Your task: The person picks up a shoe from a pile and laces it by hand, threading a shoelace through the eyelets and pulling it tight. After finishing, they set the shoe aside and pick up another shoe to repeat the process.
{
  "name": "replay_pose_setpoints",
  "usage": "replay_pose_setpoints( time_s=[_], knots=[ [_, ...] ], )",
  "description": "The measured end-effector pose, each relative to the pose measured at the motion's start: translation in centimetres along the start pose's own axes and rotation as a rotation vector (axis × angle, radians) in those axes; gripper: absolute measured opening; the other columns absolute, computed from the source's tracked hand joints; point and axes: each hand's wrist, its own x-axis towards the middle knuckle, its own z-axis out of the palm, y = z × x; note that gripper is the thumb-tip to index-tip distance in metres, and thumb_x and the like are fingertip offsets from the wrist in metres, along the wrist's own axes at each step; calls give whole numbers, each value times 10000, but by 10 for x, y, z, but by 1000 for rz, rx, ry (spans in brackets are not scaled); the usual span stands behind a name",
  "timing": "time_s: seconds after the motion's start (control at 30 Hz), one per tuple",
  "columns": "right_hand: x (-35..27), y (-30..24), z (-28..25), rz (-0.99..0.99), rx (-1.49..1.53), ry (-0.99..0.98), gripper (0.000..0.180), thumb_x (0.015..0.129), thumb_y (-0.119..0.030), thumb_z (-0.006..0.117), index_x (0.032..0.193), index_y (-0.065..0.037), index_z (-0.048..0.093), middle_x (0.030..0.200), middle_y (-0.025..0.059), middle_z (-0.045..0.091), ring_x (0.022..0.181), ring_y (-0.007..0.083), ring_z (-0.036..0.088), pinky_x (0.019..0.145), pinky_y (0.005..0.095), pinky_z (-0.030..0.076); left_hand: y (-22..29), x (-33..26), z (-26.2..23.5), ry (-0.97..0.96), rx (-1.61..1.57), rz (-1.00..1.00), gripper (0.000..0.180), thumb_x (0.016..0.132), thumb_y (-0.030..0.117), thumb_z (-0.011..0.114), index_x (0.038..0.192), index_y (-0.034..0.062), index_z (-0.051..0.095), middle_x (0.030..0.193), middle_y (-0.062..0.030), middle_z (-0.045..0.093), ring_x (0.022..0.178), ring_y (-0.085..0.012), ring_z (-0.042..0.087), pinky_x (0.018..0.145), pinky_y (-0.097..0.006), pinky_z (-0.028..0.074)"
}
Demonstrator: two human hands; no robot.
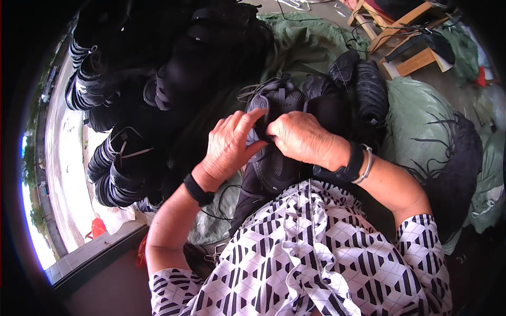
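Note:
A dark grey shoe upper with a mesh tongue lies in front of my body, over my lap. My left hand grips its left side, index finger on the edge by the tongue and thumb lower down. Over the middle of the same shoe is my right hand, its fingers closed in a pinch at the opening. Whatever lies between those fingertips is hidden. A pale lace loops out beside the tongue at the upper left of the shoe.
Stacks of black shoe uppers rise on the left. More dark uppers lie beyond my right hand. Green woven sacking spreads on the right, with a bundle of black laces over it. A wooden stool stands at the far right.

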Motion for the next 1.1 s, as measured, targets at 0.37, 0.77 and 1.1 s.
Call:
replay_pose_setpoints(
  time_s=[0.37, 0.77, 1.1],
  knots=[
    [-8, 15, 15, 37, 168, 142, 99, 796, -165, 591, 814, -90, 653, 740, 137, 652, 760, 302, 653, 665, 430, 506, -20, 26, -8, -285, 162, 315, 301, 695, 271, 743, 854, 122, 534, 735, -31, 613, 691, -247, 637, 572, -353, 501],
    [-9, 62, -76, 134, 646, 647, 124, 862, -153, 628, 848, -34, 595, 617, -2, 552, 530, 73, 524, 490, 230, 425, -6, 16, 4, -235, -448, -212, 72, 812, 35, 665, 865, 47, 618, 772, -16, 622, 691, -96, 586, 618, -257, 480],
    [-24, -27, -70, -237, 644, 322, 23, 914, -21, 521, 928, -7, 533, 820, 15, 615, 692, 43, 571, 623, 197, 476, 25, 56, -15, -603, -1166, -206, 289, 885, 375, 626, 889, 86, 615, 774, 32, 559, 692, -45, 486, 580, -214, 394]
  ],
)
